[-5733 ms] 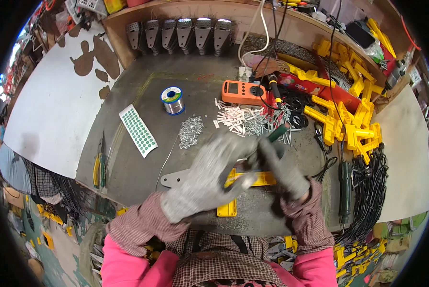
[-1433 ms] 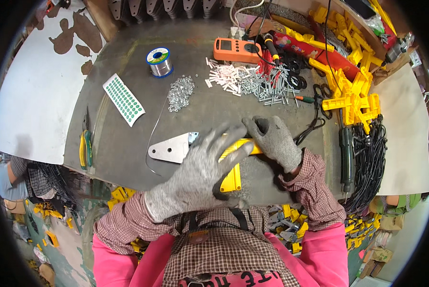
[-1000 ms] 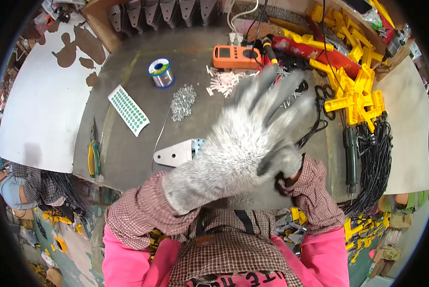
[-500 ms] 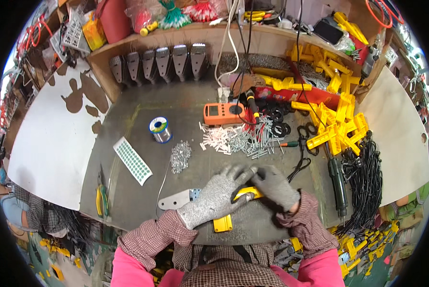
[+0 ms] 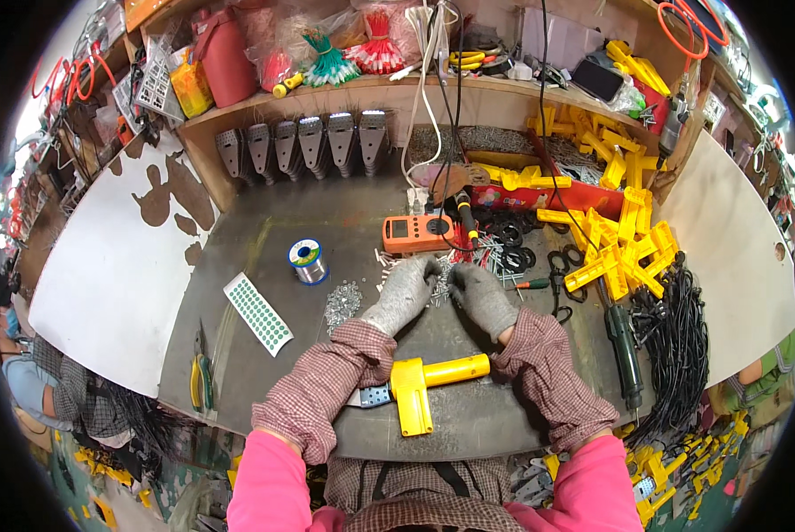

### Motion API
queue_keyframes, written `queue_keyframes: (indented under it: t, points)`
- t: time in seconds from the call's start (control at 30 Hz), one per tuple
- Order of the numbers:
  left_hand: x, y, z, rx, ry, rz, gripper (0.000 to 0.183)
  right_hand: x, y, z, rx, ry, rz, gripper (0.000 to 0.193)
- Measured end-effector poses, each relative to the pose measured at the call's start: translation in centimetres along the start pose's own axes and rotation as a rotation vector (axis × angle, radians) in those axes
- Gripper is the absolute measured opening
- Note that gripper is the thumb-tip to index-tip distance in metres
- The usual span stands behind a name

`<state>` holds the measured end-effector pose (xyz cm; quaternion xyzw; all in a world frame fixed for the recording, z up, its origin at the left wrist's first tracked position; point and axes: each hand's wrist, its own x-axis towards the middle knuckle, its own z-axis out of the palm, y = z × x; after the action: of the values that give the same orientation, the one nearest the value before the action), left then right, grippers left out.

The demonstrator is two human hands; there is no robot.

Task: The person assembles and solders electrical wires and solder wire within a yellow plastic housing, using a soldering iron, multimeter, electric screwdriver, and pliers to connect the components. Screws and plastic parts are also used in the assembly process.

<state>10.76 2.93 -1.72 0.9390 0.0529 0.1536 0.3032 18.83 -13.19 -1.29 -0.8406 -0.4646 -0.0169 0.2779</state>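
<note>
My left hand [image 5: 406, 288], in a grey glove, is over the near side of a pile of small metal screws and pale pins [image 5: 444, 277]. Its fingers are curled together; whatever they may hold is too small to make out. Facing it across a narrow gap is my gloved right hand [image 5: 483, 300], also with bent, closed fingers at the pile, their contents hidden. Between my forearms, a yellow plastic housing [image 5: 411, 399] with a tubular handle lies on the table near its front edge. A grey perforated metal piece [image 5: 375, 395] sticks out from its left side.
Left of my hands are a small heap of clear bits [image 5: 342, 304], a solder spool [image 5: 308, 262], a sticker sheet [image 5: 257, 314] and pliers [image 5: 202, 372]. An orange multimeter [image 5: 417, 233] stands behind the pile. Yellow parts [image 5: 615, 257], an electric screwdriver [image 5: 624, 359] and black cables [image 5: 681, 346] crowd the right.
Both hands have left the yellow housing and moved forward to the screw pile. The housing now lies uncovered on the table. The whole view has shifted slightly.
</note>
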Motion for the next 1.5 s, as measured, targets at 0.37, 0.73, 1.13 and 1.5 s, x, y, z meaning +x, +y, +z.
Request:
queue_keyframes:
  t: [0.37,0.73,1.13,1.5]
  points:
    - [-6.4,1.1,-3.4,0.165,-0.228,-0.017,0.024,-3.5,-1.0,-2.8,0.145,0.021,-0.027,0.023]
    - [-10.9,2.2,-6.9,0.155,-0.248,0.149,0.015,-12.8,-10.2,-5.4,0.521,-0.487,-0.163,0.006]
    - [-11.4,-0.4,-6.0,-0.037,-0.215,0.039,0.022,-14.6,-11.5,-4.8,0.343,-0.511,-0.201,0.011]
    - [-14.5,4.8,-8.3,-0.414,-0.254,0.022,0.024,-15.6,-9.5,-3.1,0.820,-0.545,0.164,0.014]
